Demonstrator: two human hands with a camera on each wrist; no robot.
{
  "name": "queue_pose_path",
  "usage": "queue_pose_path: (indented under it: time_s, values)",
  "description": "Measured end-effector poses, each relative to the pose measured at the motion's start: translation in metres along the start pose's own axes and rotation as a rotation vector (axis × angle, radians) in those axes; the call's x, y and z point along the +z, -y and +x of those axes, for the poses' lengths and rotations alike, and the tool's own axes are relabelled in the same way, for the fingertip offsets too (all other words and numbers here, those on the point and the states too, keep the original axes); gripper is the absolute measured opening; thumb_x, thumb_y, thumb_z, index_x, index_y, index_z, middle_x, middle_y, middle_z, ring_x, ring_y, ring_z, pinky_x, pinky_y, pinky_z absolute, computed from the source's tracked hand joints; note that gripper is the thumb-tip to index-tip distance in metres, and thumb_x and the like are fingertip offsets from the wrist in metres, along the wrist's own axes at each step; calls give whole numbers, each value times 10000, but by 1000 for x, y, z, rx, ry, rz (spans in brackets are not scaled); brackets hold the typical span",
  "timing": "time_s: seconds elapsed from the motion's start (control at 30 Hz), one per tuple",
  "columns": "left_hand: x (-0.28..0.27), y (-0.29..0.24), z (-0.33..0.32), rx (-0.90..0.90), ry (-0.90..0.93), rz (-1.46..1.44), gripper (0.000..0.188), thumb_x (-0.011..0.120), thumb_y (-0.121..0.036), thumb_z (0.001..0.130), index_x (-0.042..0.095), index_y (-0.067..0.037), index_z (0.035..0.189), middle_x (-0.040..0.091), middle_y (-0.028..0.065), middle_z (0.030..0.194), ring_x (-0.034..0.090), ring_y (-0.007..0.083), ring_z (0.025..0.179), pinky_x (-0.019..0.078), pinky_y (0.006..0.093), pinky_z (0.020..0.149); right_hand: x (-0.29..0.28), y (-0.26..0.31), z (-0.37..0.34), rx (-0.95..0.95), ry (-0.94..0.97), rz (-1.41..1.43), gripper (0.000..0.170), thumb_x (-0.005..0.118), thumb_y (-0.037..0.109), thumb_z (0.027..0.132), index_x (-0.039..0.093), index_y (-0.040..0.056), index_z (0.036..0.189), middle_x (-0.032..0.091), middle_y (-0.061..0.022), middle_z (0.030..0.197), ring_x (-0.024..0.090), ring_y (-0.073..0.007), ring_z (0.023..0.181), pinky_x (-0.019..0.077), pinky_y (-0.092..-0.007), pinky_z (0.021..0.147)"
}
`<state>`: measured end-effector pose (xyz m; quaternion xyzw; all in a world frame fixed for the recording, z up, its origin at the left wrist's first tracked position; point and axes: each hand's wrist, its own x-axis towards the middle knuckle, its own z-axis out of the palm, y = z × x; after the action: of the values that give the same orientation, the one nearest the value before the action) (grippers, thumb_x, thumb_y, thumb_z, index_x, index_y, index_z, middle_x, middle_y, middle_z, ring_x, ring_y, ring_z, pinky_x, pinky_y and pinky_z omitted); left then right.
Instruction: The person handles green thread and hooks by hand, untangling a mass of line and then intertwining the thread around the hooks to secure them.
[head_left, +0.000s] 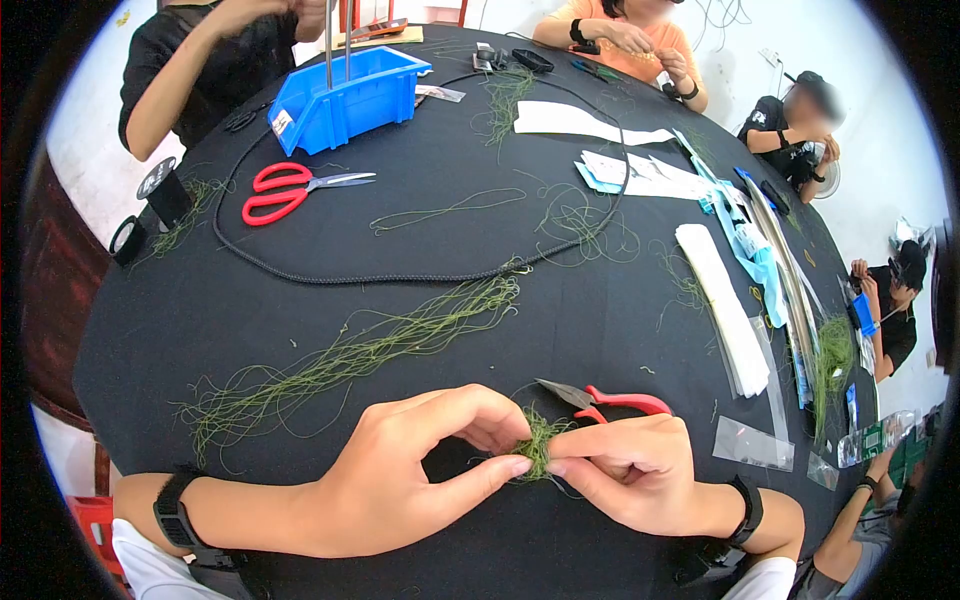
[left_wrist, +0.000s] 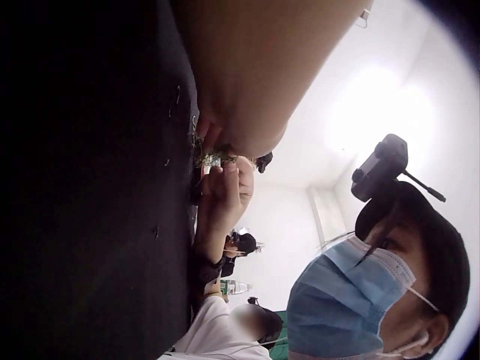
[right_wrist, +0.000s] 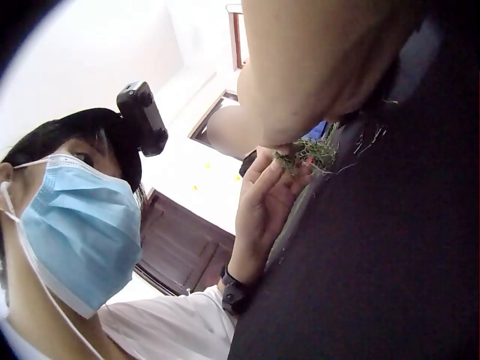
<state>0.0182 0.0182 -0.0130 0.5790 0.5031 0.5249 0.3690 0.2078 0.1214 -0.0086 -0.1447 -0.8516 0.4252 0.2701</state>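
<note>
A small tangled bundle of thin green strands (head_left: pixel 537 436) sits between both hands at the front of the table. My left hand (head_left: pixel 410 465) pinches its left side between thumb and fingers. From the right, the thumb and index finger of my right hand (head_left: pixel 635 468) pinch the bundle's edge. Just behind the right hand lie red-handled pliers (head_left: pixel 640 402), their dark jaws toward the left. In the right wrist view the green bundle (right_wrist: pixel 319 154) shows at the left hand's fingertips, loose ends sticking out. The left wrist view has it mostly hidden behind fingers.
Long green strands (head_left: pixel 360 345) lie beyond the left hand, near a black cord loop (head_left: pixel 330 279). Red scissors (head_left: pixel 275 195), a blue bin (head_left: pixel 350 105) and a black spool (head_left: pixel 165 195) stand farther back. White strips (head_left: pixel 722 310) lie right. Other people sit around the table.
</note>
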Motion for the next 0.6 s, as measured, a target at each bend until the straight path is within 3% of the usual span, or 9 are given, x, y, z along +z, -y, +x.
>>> queue_pose_path:
  time_s: [0.1, 0.2, 0.33, 0.4, 0.6]
  values:
    - [-1, -10, 1, -59, 22, 54, 204, 710, -5, 796, 643, 1, 989, 655, 99, 911, 667, 185, 817, 542, 300, 748, -1, 2, 1, -35, 13, -27, 220, 720, -30, 765, 693, 14, 979, 431, -8, 470, 387, -89, 403, 276, -272, 407]
    - [-3, -5, 2, 289, 50, 399, 227, 729, 5, 746, 669, -41, 960, 641, 92, 876, 652, 196, 748, 527, 302, 680, 0, 3, 0, -36, -2, -21, 211, 721, -28, 764, 694, 9, 970, 440, -10, 473, 389, -100, 399, 274, -279, 402]
    - [-6, -1, 3, 519, 15, 579, 250, 746, -9, 662, 689, -56, 901, 619, 75, 838, 607, 199, 665, 471, 307, 568, 0, 3, -1, -66, -7, -46, 202, 707, -50, 756, 691, -3, 951, 529, -26, 516, 451, -92, 407, 312, -253, 400]
    - [-6, 2, 5, 574, 12, 576, 236, 746, -9, 655, 689, -47, 881, 611, 78, 832, 607, 209, 670, 478, 315, 573, 2, 2, -2, -88, -36, -41, 192, 678, -84, 750, 691, -8, 926, 578, -19, 539, 448, -50, 400, 297, -209, 398]
    - [-9, 2, 7, 703, 37, 599, 214, 747, -8, 642, 677, -21, 844, 596, 91, 802, 610, 232, 676, 494, 329, 579, 2, 0, -4, -164, -73, -85, 205, 664, -104, 736, 690, -15, 919, 624, -40, 586, 496, -61, 420, 335, -196, 406]
